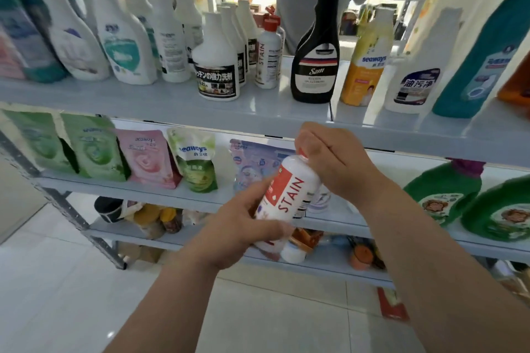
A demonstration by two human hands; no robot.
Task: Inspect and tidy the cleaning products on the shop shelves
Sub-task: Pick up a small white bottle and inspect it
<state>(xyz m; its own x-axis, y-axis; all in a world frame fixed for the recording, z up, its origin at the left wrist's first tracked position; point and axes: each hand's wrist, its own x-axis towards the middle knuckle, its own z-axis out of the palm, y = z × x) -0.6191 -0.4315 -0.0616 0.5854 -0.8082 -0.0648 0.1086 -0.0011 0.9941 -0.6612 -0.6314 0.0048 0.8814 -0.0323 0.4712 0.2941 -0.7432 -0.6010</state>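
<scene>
From your head camera, you hold a white stain remover bottle [288,195] tilted in front of the shelves, below the edge of the top shelf [160,106]. Your left hand [238,233] is wrapped around its lower body, and your right hand [332,160] is closed over its red cap. On the top shelf stand a matching stain bottle [268,59], a black bottle [317,60] and a yellow bottle [365,66]. Refill pouches [146,157] line the shelf below, with green jugs [443,190] to the right.
</scene>
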